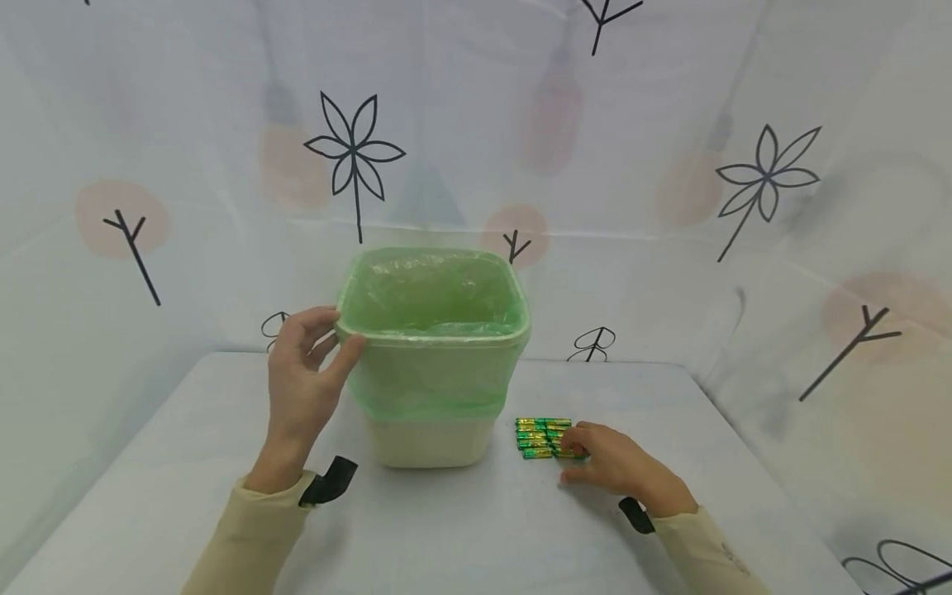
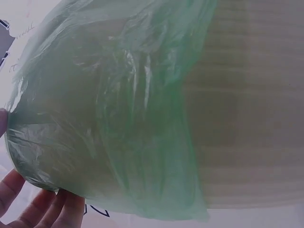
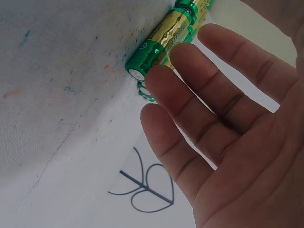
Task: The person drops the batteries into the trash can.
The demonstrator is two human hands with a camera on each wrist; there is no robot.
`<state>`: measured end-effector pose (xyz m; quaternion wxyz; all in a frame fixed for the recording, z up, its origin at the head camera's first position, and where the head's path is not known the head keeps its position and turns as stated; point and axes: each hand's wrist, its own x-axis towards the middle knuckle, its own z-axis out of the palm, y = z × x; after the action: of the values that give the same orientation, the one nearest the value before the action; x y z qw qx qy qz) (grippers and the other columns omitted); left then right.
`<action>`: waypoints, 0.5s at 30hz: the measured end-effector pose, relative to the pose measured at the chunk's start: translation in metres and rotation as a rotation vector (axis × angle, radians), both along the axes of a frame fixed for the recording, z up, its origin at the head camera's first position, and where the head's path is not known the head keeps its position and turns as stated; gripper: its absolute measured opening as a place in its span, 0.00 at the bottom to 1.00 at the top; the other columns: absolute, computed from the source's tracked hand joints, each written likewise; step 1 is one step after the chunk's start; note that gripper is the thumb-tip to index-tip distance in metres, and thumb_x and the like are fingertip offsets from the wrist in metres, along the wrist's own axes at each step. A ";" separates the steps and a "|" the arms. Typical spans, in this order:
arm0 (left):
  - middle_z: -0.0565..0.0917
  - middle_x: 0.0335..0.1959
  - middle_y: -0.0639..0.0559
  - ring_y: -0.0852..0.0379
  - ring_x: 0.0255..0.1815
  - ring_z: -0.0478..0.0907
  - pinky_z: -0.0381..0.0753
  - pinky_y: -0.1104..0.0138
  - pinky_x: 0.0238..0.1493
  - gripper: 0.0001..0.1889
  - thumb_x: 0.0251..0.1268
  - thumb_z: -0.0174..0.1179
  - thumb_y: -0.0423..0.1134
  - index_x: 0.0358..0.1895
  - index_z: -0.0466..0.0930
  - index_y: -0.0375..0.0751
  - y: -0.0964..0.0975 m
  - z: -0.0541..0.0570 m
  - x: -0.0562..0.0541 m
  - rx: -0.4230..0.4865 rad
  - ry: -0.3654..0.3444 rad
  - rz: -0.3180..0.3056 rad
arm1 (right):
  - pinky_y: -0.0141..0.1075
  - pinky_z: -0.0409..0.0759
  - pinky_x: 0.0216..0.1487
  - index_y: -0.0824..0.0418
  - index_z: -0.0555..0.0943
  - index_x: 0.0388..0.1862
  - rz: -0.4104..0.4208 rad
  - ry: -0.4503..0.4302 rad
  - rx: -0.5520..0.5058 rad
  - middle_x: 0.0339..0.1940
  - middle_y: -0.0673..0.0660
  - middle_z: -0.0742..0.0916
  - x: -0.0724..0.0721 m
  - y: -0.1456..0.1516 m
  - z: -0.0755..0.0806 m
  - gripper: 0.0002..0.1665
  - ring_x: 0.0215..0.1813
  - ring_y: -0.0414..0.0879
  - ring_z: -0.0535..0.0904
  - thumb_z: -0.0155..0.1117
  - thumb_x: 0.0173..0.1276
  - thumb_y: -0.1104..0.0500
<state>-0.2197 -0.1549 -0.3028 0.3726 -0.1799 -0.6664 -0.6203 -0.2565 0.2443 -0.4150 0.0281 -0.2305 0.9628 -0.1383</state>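
A pale trash bin [image 1: 431, 442] stands on the table, lined with a translucent green bag [image 1: 435, 380] folded down over its outside. My left hand [image 1: 308, 384] holds the bin at the left corner of its rim, thumb on the front and fingers along the side. In the left wrist view, the fingertips [image 2: 71, 209] press against the green bag at the rim. Right of the bin, several green and gold batteries [image 1: 534, 434] lie in rows. My right hand [image 1: 617, 463] is over their right end, fingers spread and slightly bent, with a battery [image 3: 164, 40] just beyond the fingertips.
A white cloth covers the table [image 1: 446, 537]. Behind it and at both sides hangs a white curtain [image 1: 461, 107] printed with line-drawn flowers and twigs. A black strap [image 1: 329, 482] sits at the left wrist and another black strap [image 1: 635, 515] at the right.
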 end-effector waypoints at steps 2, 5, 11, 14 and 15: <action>0.75 0.51 0.46 0.52 0.56 0.76 0.79 0.67 0.59 0.20 0.55 0.67 0.25 0.52 0.74 0.28 0.001 0.000 0.000 0.016 0.002 -0.003 | 0.37 0.77 0.38 0.49 0.80 0.37 -0.013 0.000 -0.002 0.32 0.43 0.77 -0.001 0.000 -0.001 0.19 0.36 0.41 0.72 0.77 0.50 0.46; 0.75 0.51 0.46 0.52 0.55 0.77 0.79 0.67 0.59 0.20 0.55 0.67 0.25 0.51 0.74 0.28 0.002 0.000 0.000 0.039 0.001 0.000 | 0.39 0.79 0.42 0.48 0.80 0.38 -0.045 -0.002 0.000 0.34 0.43 0.77 -0.003 0.000 -0.003 0.19 0.38 0.41 0.73 0.77 0.50 0.46; 0.76 0.52 0.48 0.52 0.55 0.77 0.79 0.67 0.59 0.20 0.55 0.68 0.29 0.51 0.73 0.29 0.003 0.000 -0.001 0.031 -0.011 0.022 | 0.40 0.79 0.43 0.49 0.81 0.39 -0.061 -0.022 -0.001 0.34 0.43 0.77 -0.005 0.000 -0.006 0.19 0.38 0.40 0.73 0.77 0.50 0.47; 0.77 0.51 0.48 0.52 0.55 0.77 0.79 0.67 0.60 0.20 0.56 0.68 0.30 0.51 0.73 0.30 0.003 0.000 -0.002 0.023 -0.017 0.028 | 0.39 0.79 0.43 0.49 0.81 0.40 -0.060 -0.029 0.002 0.33 0.43 0.77 -0.005 0.001 -0.007 0.20 0.37 0.40 0.72 0.77 0.50 0.48; 0.77 0.51 0.48 0.52 0.55 0.77 0.79 0.67 0.60 0.20 0.56 0.68 0.30 0.51 0.74 0.30 0.003 0.000 -0.002 0.024 -0.021 0.028 | 0.39 0.78 0.42 0.50 0.81 0.40 -0.063 -0.034 0.001 0.33 0.43 0.77 -0.005 0.001 -0.007 0.19 0.37 0.40 0.72 0.77 0.51 0.48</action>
<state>-0.2220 -0.1521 -0.3024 0.3763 -0.1598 -0.6651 -0.6249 -0.2613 0.2451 -0.4219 0.0401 -0.1978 0.9690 -0.1427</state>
